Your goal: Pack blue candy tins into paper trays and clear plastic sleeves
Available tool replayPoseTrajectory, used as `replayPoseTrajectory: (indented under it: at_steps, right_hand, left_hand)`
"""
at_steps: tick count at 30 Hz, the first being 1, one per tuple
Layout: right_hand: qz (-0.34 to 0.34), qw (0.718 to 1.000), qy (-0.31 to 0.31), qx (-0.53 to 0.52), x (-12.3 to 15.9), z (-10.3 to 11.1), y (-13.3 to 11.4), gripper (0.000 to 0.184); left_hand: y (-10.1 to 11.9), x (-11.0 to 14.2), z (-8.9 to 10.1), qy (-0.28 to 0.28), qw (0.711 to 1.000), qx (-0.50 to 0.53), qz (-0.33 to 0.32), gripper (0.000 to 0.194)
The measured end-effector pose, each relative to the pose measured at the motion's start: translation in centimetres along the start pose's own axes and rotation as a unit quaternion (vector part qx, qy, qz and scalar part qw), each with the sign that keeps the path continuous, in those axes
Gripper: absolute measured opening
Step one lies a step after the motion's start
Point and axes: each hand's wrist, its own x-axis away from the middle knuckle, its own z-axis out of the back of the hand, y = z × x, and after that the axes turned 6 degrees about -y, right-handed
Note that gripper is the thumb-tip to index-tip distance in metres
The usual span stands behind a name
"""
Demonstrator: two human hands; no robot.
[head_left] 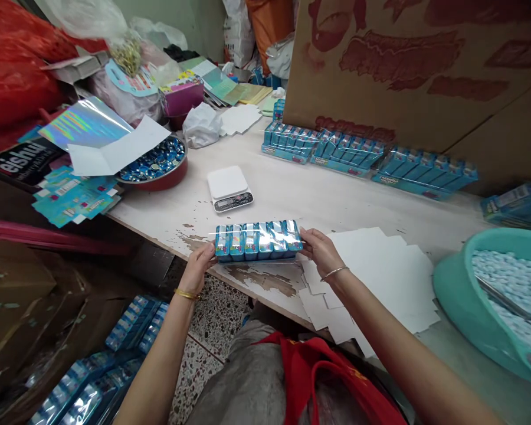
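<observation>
Desk (274, 198): worn surface, paint chipped at near edge. Lg. cardboard box (402, 77) upright at far R side. Teal tub (451, 295) at R, w/ pale blue pieces (508, 271) & metal tool in it. White card sheets (380, 277), overlapping, btwn tub & blue pack. Wrapped blue packs (345, 150) lined up along base of box. Red bowl (170, 177) at L, holds shiny blue pcs., partly covered by folded white card.
Blue pack (257, 241), six units in a row, clear wrap: at near edge of desk, just in front of white scale (229, 188); can't tell if resting or lifted.
Hands: L hand (200, 265) grips pack's L end, R hand (321, 251) its R end, fingers closed on both.
</observation>
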Motion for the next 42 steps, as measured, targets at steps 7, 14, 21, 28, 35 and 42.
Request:
replayPoseTrajectory:
  at_steps: [7,14,21,28,35,42]
  right_hand:
    - [-0.012,1.000,0.016,0.006,0.3,-0.1,-0.1,0.051]
    - [-0.016,1.000,0.012,0.011,0.3,0.5,0.3,0.050]
    - [-0.008,1.000,0.012,0.016,0.2,0.8,0.4,0.048]
    - [-0.017,0.999,0.021,0.021,0.1,-0.1,-0.4,0.053]
    - [-0.033,0.999,0.005,0.027,-0.1,-0.3,-0.5,0.057]
    - [-0.013,0.997,0.012,0.071,-0.2,2.2,0.4,0.041]
  left_hand:
    - [0.6,0.2,0.7,-0.024,0.999,-0.009,0.027,0.068]
    - [0.3,0.1,1.7,-0.081,0.996,0.010,0.042,0.069]
    - [0.4,-0.5,2.2,-0.107,0.992,0.010,0.058,0.065]
    - [0.8,-0.3,1.7,-0.075,0.996,-0.003,0.041,0.064]
    - [0.6,-0.4,1.6,-0.031,0.999,-0.017,0.035,0.063]
    - [0.3,-0.2,-0.3,0.076,0.996,-0.049,-0.016,0.050]
